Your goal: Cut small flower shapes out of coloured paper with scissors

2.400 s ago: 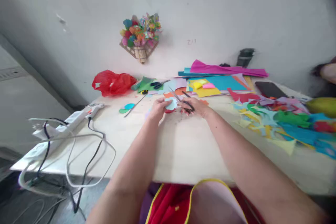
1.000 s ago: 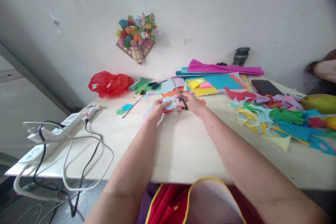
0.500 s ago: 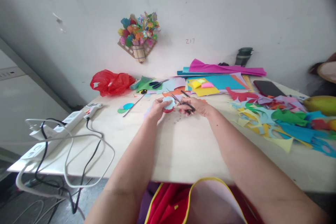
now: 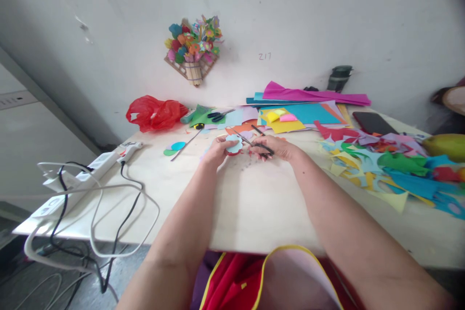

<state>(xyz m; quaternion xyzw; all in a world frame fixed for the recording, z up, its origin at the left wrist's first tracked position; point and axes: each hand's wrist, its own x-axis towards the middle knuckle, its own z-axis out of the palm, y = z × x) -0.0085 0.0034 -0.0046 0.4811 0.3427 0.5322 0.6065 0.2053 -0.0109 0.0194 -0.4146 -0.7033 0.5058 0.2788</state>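
Note:
Between the thumb and fingers of my left hand (image 4: 217, 151) is a light blue paper flower (image 4: 234, 145) with a scalloped edge; red paper shows beneath it. My right hand (image 4: 274, 147) is closed around black-handled scissors (image 4: 262, 149). Their blades reach left and away from me, close to the flower's right edge; whether they touch the paper I cannot tell. Tiny paper scraps lie on the table below my hands. A blue paper circle (image 4: 178, 146) overlaps a green one to the left, near a thin dark strip (image 4: 187, 145).
A white power strip (image 4: 76, 184) with looped cables occupies the left. At the back lie a red plastic bag (image 4: 156, 114), another pair of scissors (image 4: 218, 116) and coloured paper sheets (image 4: 308, 114). Colourful offcuts (image 4: 378, 160) and a phone (image 4: 374, 122) are on the right.
My right hand and its scissors have shifted very slightly right relative to the flower. My left hand keeps its hold. The whole view has moved a little.

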